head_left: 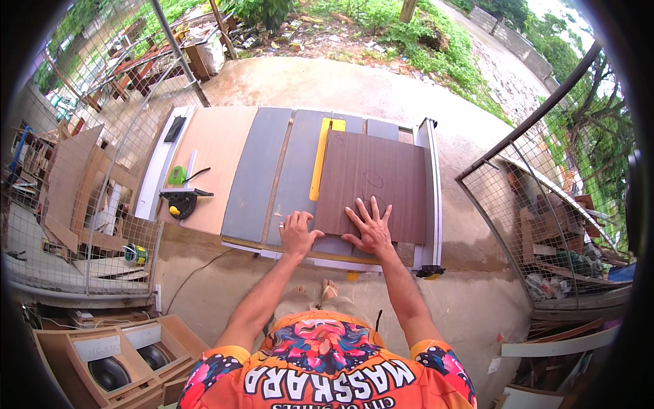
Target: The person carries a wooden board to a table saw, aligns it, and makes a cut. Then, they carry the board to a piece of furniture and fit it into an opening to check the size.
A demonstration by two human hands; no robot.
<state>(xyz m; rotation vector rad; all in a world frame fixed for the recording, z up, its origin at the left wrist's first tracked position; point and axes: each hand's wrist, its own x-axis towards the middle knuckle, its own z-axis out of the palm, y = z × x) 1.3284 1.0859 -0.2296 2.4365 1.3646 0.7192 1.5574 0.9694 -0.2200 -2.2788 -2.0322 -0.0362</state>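
Note:
A dark brown wood-grain panel (402, 160) lies flat on a grey table saw top (259, 157), its right edge along a silver fence (430, 198). Loops are drawn on the panel's face. My right hand (371, 228) rests palm down on the panel near its front edge, fingers spread. Just left of the panel's lower left corner, my left hand (297, 234) lies on the saw top, fingers slightly bent and thumb out toward the panel. It holds nothing. A long yellow insert plate (317, 163) runs beside the panel's left edge; I cannot make out a blade.
A light wood wing (211, 153) at the left carries a green tape measure (177, 175) and a black miter gauge (182, 202). Mesh gates (95, 198) stand at both sides, with scrap wood behind. A wooden cabinet with round black speakers (109, 371) sits lower left. A cable (187, 279) crosses the floor.

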